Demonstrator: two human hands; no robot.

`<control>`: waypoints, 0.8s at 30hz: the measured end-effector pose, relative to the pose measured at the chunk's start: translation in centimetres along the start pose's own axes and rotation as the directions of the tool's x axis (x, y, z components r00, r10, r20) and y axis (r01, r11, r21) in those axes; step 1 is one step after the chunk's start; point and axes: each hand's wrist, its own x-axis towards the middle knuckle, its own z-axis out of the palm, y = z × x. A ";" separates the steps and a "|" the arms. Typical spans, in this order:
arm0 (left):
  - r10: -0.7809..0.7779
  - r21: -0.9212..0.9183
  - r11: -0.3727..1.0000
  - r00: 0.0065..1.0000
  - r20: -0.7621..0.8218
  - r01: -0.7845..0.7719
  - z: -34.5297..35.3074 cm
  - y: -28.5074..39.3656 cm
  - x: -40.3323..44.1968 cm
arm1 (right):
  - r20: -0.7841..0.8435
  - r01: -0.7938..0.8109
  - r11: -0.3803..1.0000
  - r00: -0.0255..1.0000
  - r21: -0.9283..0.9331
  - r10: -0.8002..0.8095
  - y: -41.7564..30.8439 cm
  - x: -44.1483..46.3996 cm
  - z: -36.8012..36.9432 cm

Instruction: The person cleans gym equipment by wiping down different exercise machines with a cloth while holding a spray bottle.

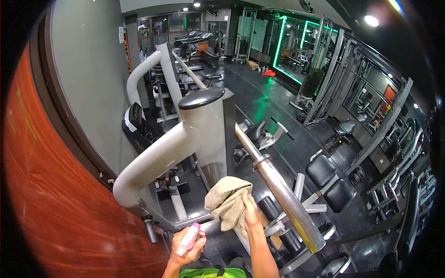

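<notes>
My left hand is closed around a spray bottle with a pink and white spray head. The lower part of the bottle is hidden by my fingers. A crumpled beige cloth is gripped in my right hand, thumb on its near side. Just beyond the cloth stands the thick grey post of a gym machine, with a black cap on top. Whether the cloth touches the post I cannot tell. To the right of my right hand, a shiny metal bar sleeve slants down toward me.
A wooden door and a grey wall are close on my left. Padded black seats and a cable rack stand to the right. Farther back are benches, a green-lit mirror and a red item on the floor.
</notes>
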 end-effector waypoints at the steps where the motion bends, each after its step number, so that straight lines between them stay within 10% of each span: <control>1: 0.011 -0.014 1.000 1.000 0.012 -0.010 0.8 0.3 0.0 | -0.062 -0.024 1.000 0.998 0.020 0.025 -0.1 -0.7 -1.0; 13: -0.058 0.019 0.998 0.994 -0.095 0.060 11.6 -1.4 -4.1 | -0.042 -0.197 0.959 0.977 0.205 0.209 -5.2 -7.2 -14.8; 19: -0.099 -0.259 0.966 0.957 -0.274 0.025 17.6 -1.7 -6.6 | 0.109 -0.334 0.897 0.942 0.289 0.316 -7.6 -8.1 -18.7; 20: 0.142 -0.034 0.987 0.957 -0.252 -0.156 17.4 -3.6 -6.7 | 0.131 -0.355 0.887 0.935 0.294 0.331 -7.8 -7.9 -19.2; 24: 0.028 -0.087 0.994 0.933 -0.358 -0.063 19.9 -3.4 -8.8 | 0.135 -0.315 0.935 0.946 0.163 0.296 -7.4 -7.0 -22.0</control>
